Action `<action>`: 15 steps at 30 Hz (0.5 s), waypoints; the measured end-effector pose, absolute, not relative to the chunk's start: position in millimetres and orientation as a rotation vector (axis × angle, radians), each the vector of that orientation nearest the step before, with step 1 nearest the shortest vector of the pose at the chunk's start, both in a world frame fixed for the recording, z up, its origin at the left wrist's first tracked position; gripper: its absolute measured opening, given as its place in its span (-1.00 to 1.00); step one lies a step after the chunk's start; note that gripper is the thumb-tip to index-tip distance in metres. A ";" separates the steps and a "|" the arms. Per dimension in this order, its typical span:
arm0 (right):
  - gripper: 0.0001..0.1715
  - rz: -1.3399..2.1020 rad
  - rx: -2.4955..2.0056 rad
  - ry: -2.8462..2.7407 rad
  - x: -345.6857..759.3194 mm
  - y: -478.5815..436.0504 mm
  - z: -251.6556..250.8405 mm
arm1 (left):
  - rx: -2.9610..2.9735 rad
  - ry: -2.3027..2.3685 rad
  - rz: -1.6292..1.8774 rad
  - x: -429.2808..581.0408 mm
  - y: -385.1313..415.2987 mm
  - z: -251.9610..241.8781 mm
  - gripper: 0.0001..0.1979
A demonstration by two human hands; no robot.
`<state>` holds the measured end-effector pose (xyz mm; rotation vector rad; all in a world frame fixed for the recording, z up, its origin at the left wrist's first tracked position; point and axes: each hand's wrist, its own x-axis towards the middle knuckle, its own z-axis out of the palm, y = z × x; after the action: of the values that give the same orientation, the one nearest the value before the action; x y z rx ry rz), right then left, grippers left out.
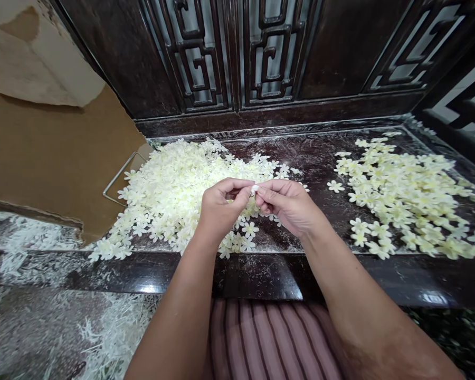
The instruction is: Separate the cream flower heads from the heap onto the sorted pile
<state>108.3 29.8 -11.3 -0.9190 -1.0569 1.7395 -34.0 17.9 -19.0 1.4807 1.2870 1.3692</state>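
Both hands meet at the middle of the view, fingertips pinched round one small white flower piece [254,189]. My left hand [226,203] grips it from the left with thumb and forefinger; my right hand [287,203] pinches it from the right, its other fingers curled. Most of the piece is hidden by the fingertips. Behind and to the left of my hands spreads a large heap of pale cream flowers [178,184]. A second heap of yellowish-white flowers [411,195] lies to the right of my right hand.
The flowers lie on a dark wooden bench [309,153] with a carved back [269,53]. Torn brown cardboard [55,153] stands at the left, near a bent metal wire [121,174]. White shreds [114,332] litter the floor and the bench's front edge.
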 end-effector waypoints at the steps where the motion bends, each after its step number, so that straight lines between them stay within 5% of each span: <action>1: -0.75 1.739 -0.920 -1.064 108.4 29.7 -11.1 | 1.448 1.285 1.358 -34.1 18.2 -19.3 -0.89; 15: -0.75 1.701 -0.927 -1.034 104.2 28.3 -12.4 | 1.172 1.234 1.307 -34.0 18.1 -13.9 -0.93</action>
<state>104.2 28.3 -12.4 -0.9269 -1.0341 1.7013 -34.0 18.1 -13.9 1.1716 1.2344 1.3074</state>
